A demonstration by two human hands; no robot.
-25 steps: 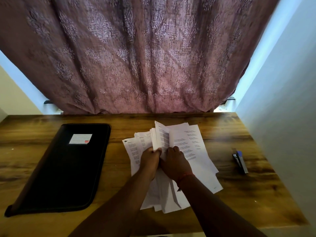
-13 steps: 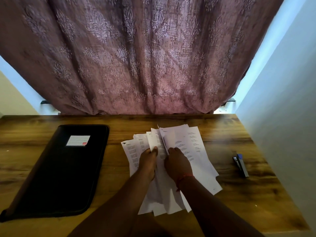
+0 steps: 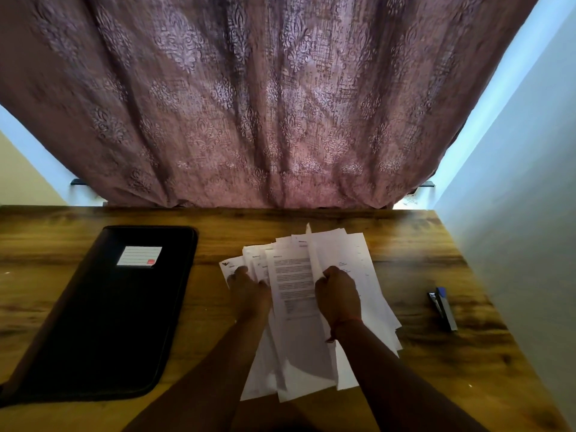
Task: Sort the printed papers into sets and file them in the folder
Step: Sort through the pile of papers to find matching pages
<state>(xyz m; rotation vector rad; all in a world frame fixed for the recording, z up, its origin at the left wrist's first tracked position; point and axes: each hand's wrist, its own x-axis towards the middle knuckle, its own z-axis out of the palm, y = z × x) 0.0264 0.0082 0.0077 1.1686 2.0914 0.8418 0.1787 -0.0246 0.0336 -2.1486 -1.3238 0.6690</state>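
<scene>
A loose fan of white printed papers lies in the middle of the wooden table. My left hand rests on the left sheets, fingers spread over them. My right hand pinches the edge of one sheet and holds it raised on edge, uncovering a full page of text between my hands. A closed black zip folder with a white label lies flat on the table to the left, apart from the papers.
A blue and grey stapler lies near the table's right edge. A mauve patterned curtain hangs behind the table's far edge. A pale wall runs close along the right side.
My hands have moved apart. The right hand has lifted a sheet up and to the right, exposing a text page; the left hand has slid left onto the outer sheets.
</scene>
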